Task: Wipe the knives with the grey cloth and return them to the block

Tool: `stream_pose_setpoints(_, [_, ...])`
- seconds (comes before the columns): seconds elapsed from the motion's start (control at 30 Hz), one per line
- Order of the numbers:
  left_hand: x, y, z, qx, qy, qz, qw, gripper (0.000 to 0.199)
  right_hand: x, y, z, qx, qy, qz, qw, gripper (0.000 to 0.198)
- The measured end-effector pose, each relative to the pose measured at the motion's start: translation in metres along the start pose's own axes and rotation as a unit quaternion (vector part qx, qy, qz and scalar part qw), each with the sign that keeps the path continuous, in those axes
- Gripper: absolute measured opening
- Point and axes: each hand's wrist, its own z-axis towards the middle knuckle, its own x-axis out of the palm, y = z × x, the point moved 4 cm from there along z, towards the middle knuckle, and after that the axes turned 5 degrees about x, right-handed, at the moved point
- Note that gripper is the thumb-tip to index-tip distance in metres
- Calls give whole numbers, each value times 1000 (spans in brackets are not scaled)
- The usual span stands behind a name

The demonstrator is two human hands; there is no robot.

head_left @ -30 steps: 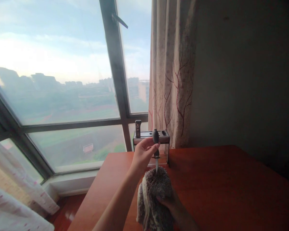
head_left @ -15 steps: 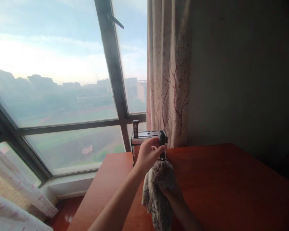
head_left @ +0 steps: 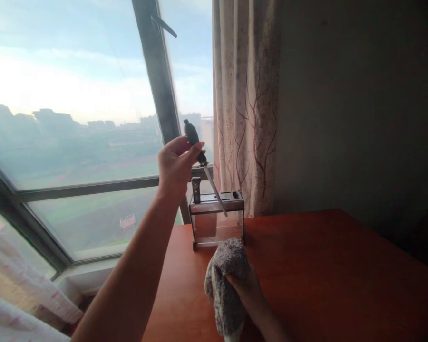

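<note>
On the one reddish-brown wooden table (head_left: 324, 266), one clear-sided, metal-topped knife block (head_left: 217, 219) is standing by the window, one dark handle (head_left: 196, 189) remaining in it. The left hand (head_left: 176, 164) is now pinching one black-handled, thin steel sharpening rod (head_left: 204, 164), lifted clear above the block since half a second ago, tip angling down. The right hand (head_left: 248, 292) is gripping one grey fluffy cloth (head_left: 226, 280), bunched, below it.

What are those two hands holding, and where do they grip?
Left hand pinches a sharpening rod by its dark handle; right hand grips a bunched grey towel.
</note>
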Motion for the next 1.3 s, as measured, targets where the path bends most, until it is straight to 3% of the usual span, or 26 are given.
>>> stream_pose_setpoints(0.13, [1, -3, 24, 89, -21, 56, 994, 13, 7, 6, 1, 42, 8, -22, 999, 36])
stream_pose_setpoints(0.23, [0, 4, 32, 119, -29, 93, 988, 11, 8, 5, 3, 53, 22, -12, 998, 40])
stream_pose_setpoints(0.67, [-11, 32, 18, 98, -51, 85, 990, 19, 4, 3, 6, 100, -21, 49, 994, 52])
stream_pose_setpoints(0.87, [-6, 37, 18, 90, -21, 89, 992, 22, 6, 6, 4, 100, -24, 45, 994, 49])
stream_pose_setpoints(1.17, [6, 57, 32, 115, 32, 205, 972, 31, 5, -2, 7, 107, -19, 38, 993, 51])
stream_pose_setpoints(1.3, [8, 62, 38, 127, 33, 275, 952, 51, 5, -4, 7, 122, -11, 40, 992, 55])
